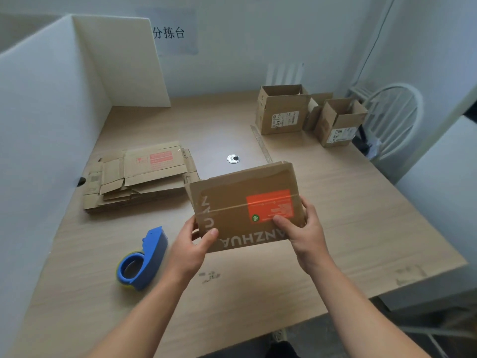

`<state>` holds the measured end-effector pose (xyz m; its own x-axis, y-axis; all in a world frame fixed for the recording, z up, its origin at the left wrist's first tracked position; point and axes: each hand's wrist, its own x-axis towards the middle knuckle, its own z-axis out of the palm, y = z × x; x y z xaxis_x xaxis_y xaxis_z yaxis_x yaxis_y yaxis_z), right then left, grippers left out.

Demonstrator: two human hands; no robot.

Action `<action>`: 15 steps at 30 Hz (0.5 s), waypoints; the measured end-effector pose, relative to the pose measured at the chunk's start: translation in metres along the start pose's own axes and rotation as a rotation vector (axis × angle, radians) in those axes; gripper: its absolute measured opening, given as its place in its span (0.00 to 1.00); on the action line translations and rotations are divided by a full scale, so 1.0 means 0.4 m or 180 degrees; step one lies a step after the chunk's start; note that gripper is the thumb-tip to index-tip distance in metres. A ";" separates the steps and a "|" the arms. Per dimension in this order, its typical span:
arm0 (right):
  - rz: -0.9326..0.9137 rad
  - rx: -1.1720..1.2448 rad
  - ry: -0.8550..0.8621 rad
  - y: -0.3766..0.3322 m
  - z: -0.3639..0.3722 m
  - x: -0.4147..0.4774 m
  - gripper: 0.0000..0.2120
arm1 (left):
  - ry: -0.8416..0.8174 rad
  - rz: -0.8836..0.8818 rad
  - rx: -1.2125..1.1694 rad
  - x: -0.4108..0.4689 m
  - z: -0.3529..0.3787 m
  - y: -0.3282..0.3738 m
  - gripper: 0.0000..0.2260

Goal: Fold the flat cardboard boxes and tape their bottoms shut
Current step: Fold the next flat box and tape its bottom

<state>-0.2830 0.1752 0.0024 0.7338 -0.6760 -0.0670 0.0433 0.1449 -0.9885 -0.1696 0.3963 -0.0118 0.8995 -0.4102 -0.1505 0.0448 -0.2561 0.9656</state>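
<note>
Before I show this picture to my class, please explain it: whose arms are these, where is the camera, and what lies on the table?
There is no machine. A person wears one camera on the head, looking forward and down, so the arms are their own. The left hand and right hand grip a brown cardboard box with an orange label by its sides, over the light wooden table. On the table lie a blue tape dispenser, a stack of flat brown cardboard boxes and, at the far right, open folded cardboard boxes.
</note>
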 end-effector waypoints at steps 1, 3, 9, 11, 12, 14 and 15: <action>-0.0019 0.0017 0.0063 -0.002 -0.007 0.010 0.31 | -0.0029 0.0024 0.0047 0.007 0.006 0.008 0.22; -0.0049 0.0028 0.0198 -0.009 -0.027 0.035 0.32 | -0.0049 0.0087 0.0418 0.024 0.011 0.020 0.31; -0.0170 0.0044 0.0365 -0.038 -0.108 0.170 0.32 | -0.0405 0.0834 0.2378 0.129 0.030 0.081 0.31; -0.0176 0.0016 0.0402 -0.041 -0.136 0.233 0.32 | -0.0425 0.1078 0.2905 0.188 0.057 0.125 0.30; -0.0178 -0.0019 0.0415 -0.040 -0.150 0.267 0.32 | -0.0427 0.1222 0.3155 0.222 0.075 0.146 0.30; -0.0176 -0.0068 0.0437 -0.036 -0.176 0.340 0.32 | -0.0467 0.1404 0.3636 0.293 0.119 0.188 0.29; -0.0169 -0.0079 0.0451 -0.034 -0.188 0.376 0.32 | -0.0515 0.1405 0.3801 0.327 0.141 0.208 0.28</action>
<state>-0.2240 0.0172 -0.0044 0.6278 -0.7777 -0.0312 0.0613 0.0894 -0.9941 -0.0726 0.2720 0.0368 0.6719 -0.7401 0.0270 -0.7333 -0.6597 0.1646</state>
